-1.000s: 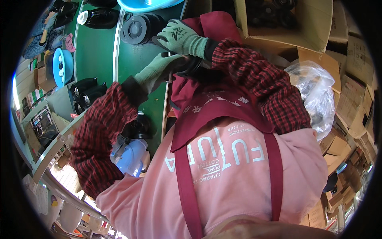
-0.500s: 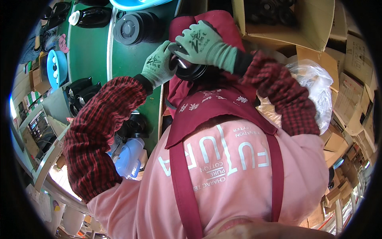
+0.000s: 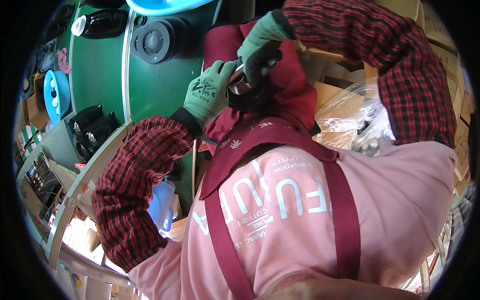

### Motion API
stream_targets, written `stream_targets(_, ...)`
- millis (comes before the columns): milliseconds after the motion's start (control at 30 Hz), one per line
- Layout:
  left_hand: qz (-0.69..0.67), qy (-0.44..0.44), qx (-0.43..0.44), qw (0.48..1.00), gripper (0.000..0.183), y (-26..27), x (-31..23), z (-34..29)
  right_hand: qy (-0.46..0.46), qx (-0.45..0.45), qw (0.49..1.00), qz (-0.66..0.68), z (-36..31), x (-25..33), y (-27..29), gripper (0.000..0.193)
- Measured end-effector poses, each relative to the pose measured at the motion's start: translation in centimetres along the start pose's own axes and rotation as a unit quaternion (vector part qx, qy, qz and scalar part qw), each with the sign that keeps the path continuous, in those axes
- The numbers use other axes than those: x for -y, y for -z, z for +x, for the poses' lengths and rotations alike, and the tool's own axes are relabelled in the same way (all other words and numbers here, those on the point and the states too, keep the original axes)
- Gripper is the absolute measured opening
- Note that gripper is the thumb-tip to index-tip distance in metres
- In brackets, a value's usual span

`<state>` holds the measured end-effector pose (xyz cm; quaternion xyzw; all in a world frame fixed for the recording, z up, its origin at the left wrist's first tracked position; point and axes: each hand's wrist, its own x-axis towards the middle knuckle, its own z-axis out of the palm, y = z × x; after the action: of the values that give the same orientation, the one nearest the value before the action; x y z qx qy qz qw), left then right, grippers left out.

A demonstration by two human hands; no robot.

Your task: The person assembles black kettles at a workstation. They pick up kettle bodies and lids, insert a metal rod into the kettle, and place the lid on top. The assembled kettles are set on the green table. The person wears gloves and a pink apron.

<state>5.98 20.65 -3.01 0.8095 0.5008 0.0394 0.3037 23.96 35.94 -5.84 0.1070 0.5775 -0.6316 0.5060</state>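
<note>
Both my hands wear pale green gloves with dark palms and meet over my lap. My left hand [image 3: 210, 92] is closed around the near left side of a black round part with a shiny metal-like middle [image 3: 241, 87]; its exact kind cannot be made out. Curled over the far side of the same part is my right hand [image 3: 262, 47], wrist bent and forearm raised, its fingers partly hidden. The part rests against or just above the dark red apron [image 3: 295, 90]. On the green table [image 3: 165, 90] to the left stands a stack of black round lids [image 3: 156, 41].
A black bottle-like container with a white cap [image 3: 102, 24] and a blue basin [image 3: 167, 4] sit on the far table. More black containers [image 3: 97, 127] lie at left, near another blue basin [image 3: 56, 95]. Cardboard boxes [image 3: 332, 107] and clear plastic [image 3: 360, 110] are at right.
My right hand has turned over the part, and its elbow has swung up and outward. My left hand still grips the part and has shifted slightly nearer. The whole view has moved a little.
</note>
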Motion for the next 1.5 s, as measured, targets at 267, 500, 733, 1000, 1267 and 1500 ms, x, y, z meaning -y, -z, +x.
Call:
stream_targets(267,0.099,-0.143,0.055,0.983,0.057,0.4,3.0,1.4,-0.038,-0.168,0.956,0.238,-0.8,0.9,-6.3,0.026)
stream_targets(500,0.132,-0.237,0.039,0.962,0.062,-0.1,4.6,0.9,0.045,-0.256,0.921,0.289,-1.1,3.2,-9.1,0.041)
stream_targets(733,0.184,-0.402,0.001,0.897,0.045,0.3,5.9,4.1,0.029,-0.308,0.899,0.311,2.8,2.1,-12.4,0.021)
stream_targets(1000,0.144,-0.181,-0.159,0.96,0.071,2.0,4.5,3.2,-0.095,-0.466,0.869,-0.139,-3.1,2.7,-6.9,0.035)
stream_targets(1267,-0.171,-0.009,-0.308,0.936,0.103,-7.4,2.8,-7.8,0.121,-0.771,0.573,-0.249,-1.1,7.4,-0.3,0.041)
stream_targets(1500,-0.081,-0.113,-0.373,0.917,0.096,-10.2,-0.9,-2.7,0.073,-0.789,0.539,-0.287,1.3,14.5,3.6,0.047)
